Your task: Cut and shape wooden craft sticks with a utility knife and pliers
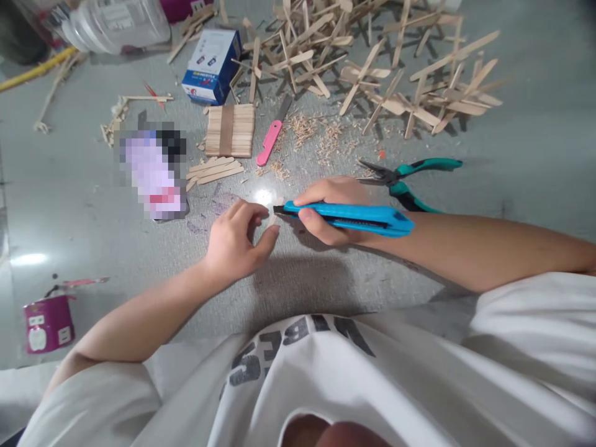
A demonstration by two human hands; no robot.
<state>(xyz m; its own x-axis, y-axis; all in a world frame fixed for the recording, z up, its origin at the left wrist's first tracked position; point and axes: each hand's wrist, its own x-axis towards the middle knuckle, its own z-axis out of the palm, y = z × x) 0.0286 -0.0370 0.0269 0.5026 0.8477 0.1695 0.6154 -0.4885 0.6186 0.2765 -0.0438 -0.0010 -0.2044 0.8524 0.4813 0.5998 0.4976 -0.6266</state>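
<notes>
My right hand (333,211) is closed around a blue utility knife (358,217), its dark blade end pointing left. The knife's tip is over a small pale wooden craft stick (272,220), mostly covered by the blade and fingers. On the stick's left side, my left hand (239,239) has its thumb and forefinger curled in and closed at its lower end. Just ahead of the hands lie several loose craft sticks (216,171), a banded bundle of craft sticks (239,130) and a pink-handled folding saw or knife (270,143).
Pliers with green handles (405,177) lie open beyond my right wrist. Crossed craft sticks (321,49) are heaped at the back, with wood shavings (302,128) before them. A blue-white box (213,65), a blurred phone (151,171), a clear jar (118,25) and a purple packet (49,323) stand leftward.
</notes>
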